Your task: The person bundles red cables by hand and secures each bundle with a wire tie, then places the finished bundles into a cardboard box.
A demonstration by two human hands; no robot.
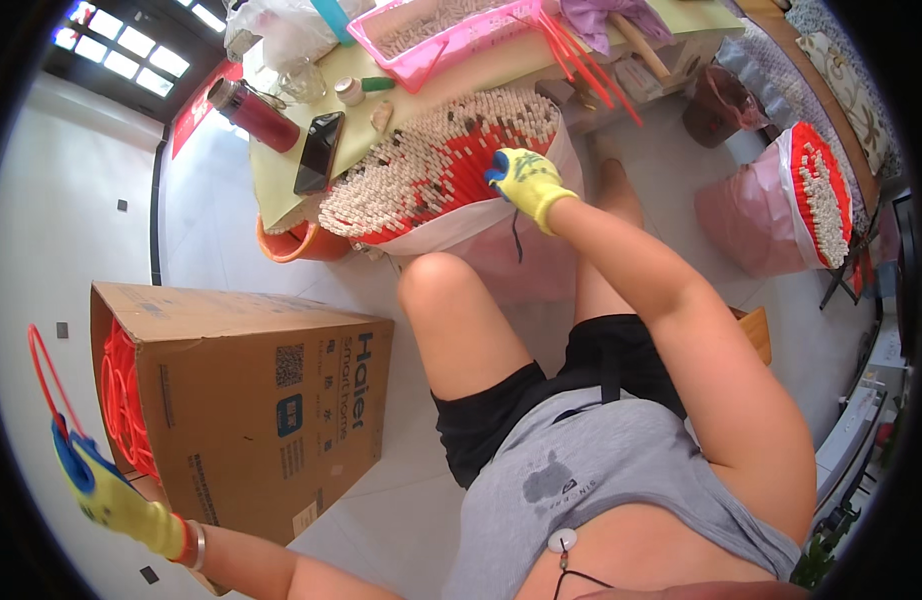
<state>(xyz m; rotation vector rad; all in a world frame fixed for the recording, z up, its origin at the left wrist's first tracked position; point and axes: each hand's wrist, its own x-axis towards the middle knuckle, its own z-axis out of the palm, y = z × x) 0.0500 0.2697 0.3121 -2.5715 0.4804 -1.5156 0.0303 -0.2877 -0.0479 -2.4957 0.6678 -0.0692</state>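
Observation:
My left hand (108, 487), in a yellow knitted glove with blue-coated fingers, is shut on a thin red tube (42, 367) bent into a loop. It is at the lower left, beside the open end of a cardboard box (258, 397) full of looped red tubes (123, 397). My right hand (532, 184), gloved alike, has its fingers curled against the tightly packed red tubes with pale tips (401, 176). Whether a tube is in those fingers is hidden. The bundle stands in a pale pink bag (521, 255) between my knees, its white rim folded down.
A table (277, 176) beyond the bundle bears a phone (319, 154), a red vacuum flask (254, 116) and a pink basket (412, 71) of small pale pieces. Loose red tubes (581, 67) overhang its edge. On the right stands another pink bag (753, 210) of tipped tubes.

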